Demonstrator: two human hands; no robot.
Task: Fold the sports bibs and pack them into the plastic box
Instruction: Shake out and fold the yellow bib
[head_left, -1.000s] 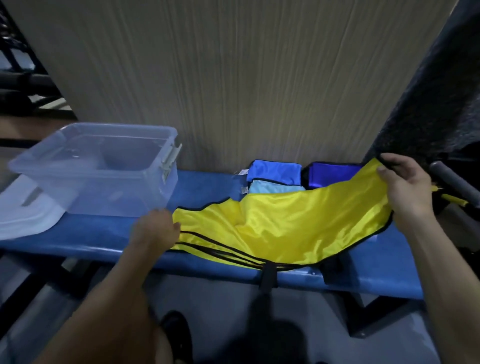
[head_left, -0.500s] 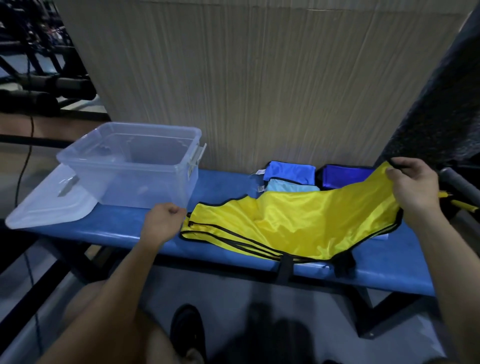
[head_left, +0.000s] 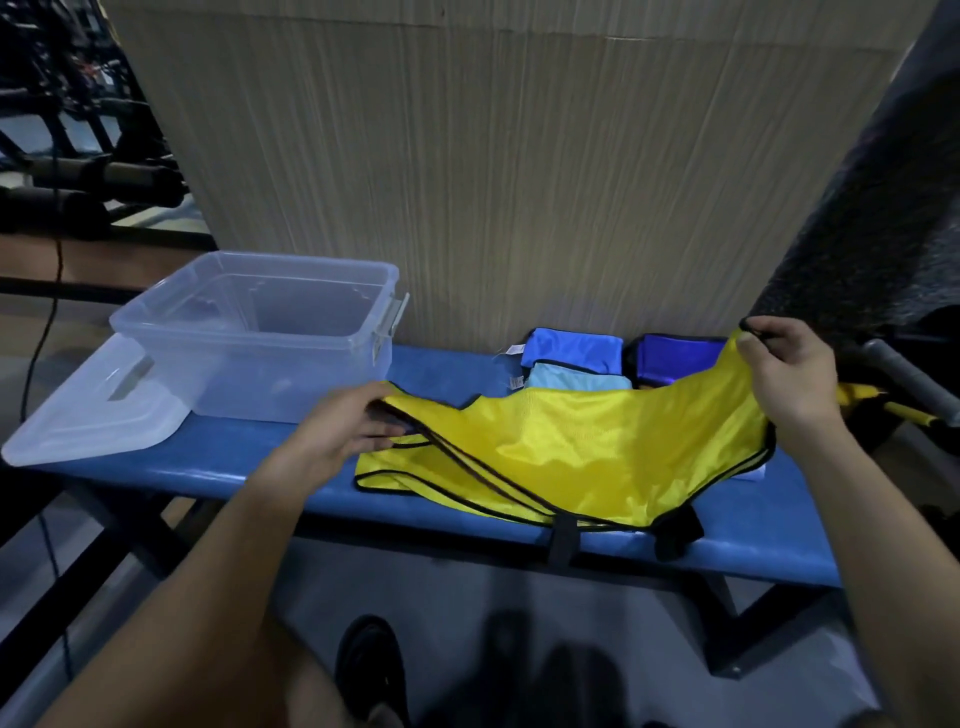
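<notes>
Dim, bluish indoor light leaves the floor below the blue bench (head_left: 249, 457) in deep shadow and blur, a soft sheen brightens the bench top, and wide-angle distortion bends the frame's edges around it.

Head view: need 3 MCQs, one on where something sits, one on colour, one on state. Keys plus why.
1. Where is the lid?
A. on the plastic box
B. on the bench, left of the plastic box
C. on the floor

2. What colour is the bib held in both hands?
A. yellow
B. red
C. white

3. What does the plastic box hold?
A. folded bibs
B. one yellow bib
C. nothing visible

Key:
1 B, the lid lies flat on the blue bench beside the open box.
2 A, the left hand and right hand grip a yellow bib.
3 C, the clear walls show it empty.
</notes>
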